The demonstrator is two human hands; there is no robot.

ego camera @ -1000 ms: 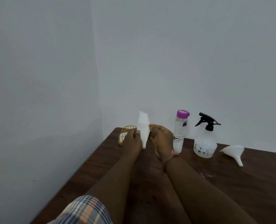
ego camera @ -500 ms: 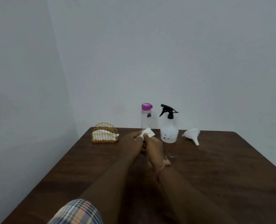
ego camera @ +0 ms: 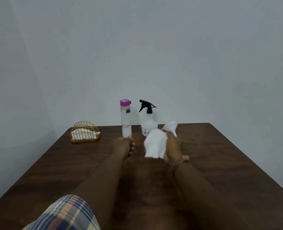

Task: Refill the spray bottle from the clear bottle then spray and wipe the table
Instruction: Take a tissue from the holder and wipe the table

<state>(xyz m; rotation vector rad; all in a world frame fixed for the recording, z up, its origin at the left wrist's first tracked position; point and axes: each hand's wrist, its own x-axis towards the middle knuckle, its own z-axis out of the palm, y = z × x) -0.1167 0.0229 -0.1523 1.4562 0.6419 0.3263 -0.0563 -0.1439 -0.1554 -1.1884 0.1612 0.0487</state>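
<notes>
A clear bottle [ego camera: 126, 120] with a purple cap stands upright near the far edge of the dark wooden table [ego camera: 220, 160]. Right of it stands the white spray bottle [ego camera: 148, 123] with a black trigger head. A white funnel [ego camera: 170, 126] lies on its side beside the spray bottle. My right hand [ego camera: 172, 148] holds a white napkin [ego camera: 155, 146] that hangs open above the table, in front of the spray bottle. My left hand [ego camera: 123, 146] hovers just in front of the clear bottle's base, fingers curled and holding nothing.
A gold wire napkin holder [ego camera: 84, 132] with white napkins in it sits at the table's far left corner. Pale walls rise behind the table and on the left. My plaid sleeve [ego camera: 62, 214] shows at the bottom.
My hands have separated. The napkin that both held now hangs unfolded from my right hand alone, and my left hand has moved left towards the clear bottle. The view has shifted.
</notes>
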